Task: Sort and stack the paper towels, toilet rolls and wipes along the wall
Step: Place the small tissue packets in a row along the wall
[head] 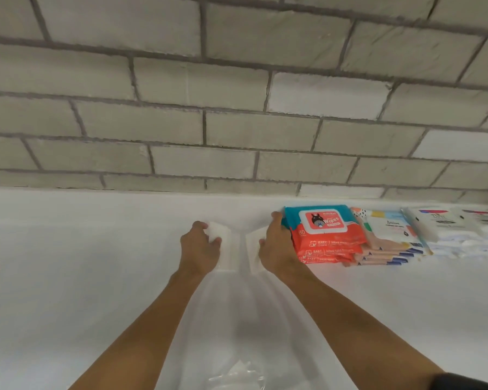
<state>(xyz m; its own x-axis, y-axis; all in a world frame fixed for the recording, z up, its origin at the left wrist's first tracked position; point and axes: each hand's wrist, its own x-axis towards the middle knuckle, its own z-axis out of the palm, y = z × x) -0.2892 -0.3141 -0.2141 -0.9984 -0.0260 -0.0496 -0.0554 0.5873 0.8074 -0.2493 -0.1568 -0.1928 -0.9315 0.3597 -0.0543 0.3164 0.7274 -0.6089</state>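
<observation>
A flat, soft left white pack (221,234) is gripped by the left hand (199,246), with fingers and thumb curled round its edges. A right white pack (252,252) is clasped likewise by the right hand (275,246). Both packs lie on the smooth white surface (96,249) near the rough block wall (237,130), just beside stacked glossy wipes packets (328,242).

Two white packs (226,249) are seen flat at the frame's centre; to their right, stacked red-and-blue wipes (326,240), pastel packs (389,235) and white bundles (457,232) are ranged side by side.
</observation>
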